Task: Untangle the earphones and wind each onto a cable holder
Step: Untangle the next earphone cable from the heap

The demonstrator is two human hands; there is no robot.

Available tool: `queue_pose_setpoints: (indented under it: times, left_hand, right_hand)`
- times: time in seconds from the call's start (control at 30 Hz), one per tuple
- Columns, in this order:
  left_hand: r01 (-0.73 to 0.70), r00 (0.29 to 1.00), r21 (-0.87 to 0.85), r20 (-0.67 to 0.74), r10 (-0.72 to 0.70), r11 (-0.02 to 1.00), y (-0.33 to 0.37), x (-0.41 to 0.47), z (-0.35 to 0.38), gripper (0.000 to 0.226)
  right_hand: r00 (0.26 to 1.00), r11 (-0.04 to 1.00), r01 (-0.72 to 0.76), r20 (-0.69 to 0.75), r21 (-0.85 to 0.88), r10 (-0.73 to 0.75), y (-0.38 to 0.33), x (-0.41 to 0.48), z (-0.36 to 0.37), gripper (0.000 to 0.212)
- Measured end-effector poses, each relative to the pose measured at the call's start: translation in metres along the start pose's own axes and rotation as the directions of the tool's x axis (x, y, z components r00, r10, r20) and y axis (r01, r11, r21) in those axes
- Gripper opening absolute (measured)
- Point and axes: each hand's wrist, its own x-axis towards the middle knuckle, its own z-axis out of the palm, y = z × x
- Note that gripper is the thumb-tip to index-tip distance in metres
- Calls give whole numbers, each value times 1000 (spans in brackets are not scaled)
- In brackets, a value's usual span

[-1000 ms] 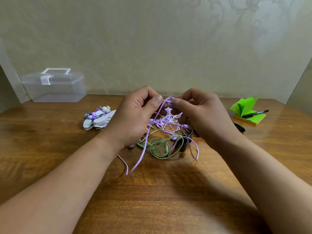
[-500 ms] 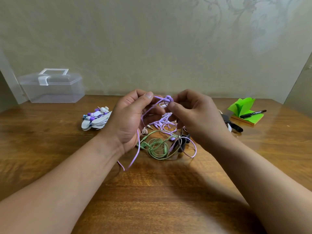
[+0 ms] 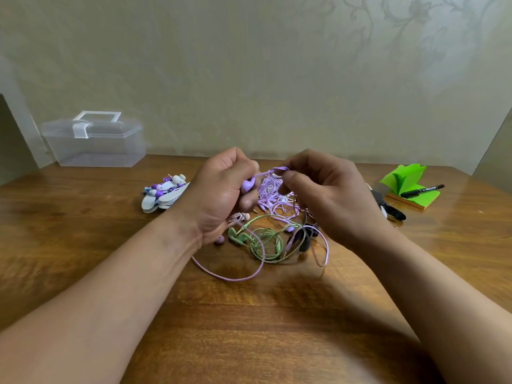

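A tangle of earphones lies mid-table: purple cords (image 3: 270,194), a green earphone coil (image 3: 264,242) and a dark piece (image 3: 303,239). My left hand (image 3: 221,194) is curled round a purple earbud and its cord. My right hand (image 3: 324,195) pinches a small knot of the purple cord at its top, just above the tangle. A long purple loop (image 3: 235,277) trails from under my left wrist across the wood toward me. A heap of white and purple cable holders (image 3: 164,194) sits left of my left hand.
A clear plastic box (image 3: 94,141) with a lid handle stands at the back left against the wall. At the right are a green sticky-note pad (image 3: 406,187) with a black marker (image 3: 422,189) on it, and a dark object (image 3: 389,209) beside my right hand.
My left hand closed into a fist round a purple earbud and the cord. The long purple strand that hung down from my fingers now lies as a loop on the table.
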Motion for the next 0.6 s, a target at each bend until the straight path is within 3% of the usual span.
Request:
queue_pose_setpoints:
  times: [0.13,0.3,0.47,0.6]
  left_hand:
    - [-171,985,326,23,173,930,1,6,-13,7]
    - [-265,957,386,217,192,884,-1,0,-9,15]
    - [-289,956,465,181,230,837,-2,1,-9,6]
    - [-297,954,457,173,244,838,-2,-3,-6,11]
  right_hand:
    - [1000,994,16,-20,-111,-19,2,2,0,15]
    - [999,978,30,-25,-204,-36,3,2,1,15]
    - [999,987,34,2,-155,-34,1,1,1,10]
    - [995,968,87,-32,-236,-97,3,0,3,11]
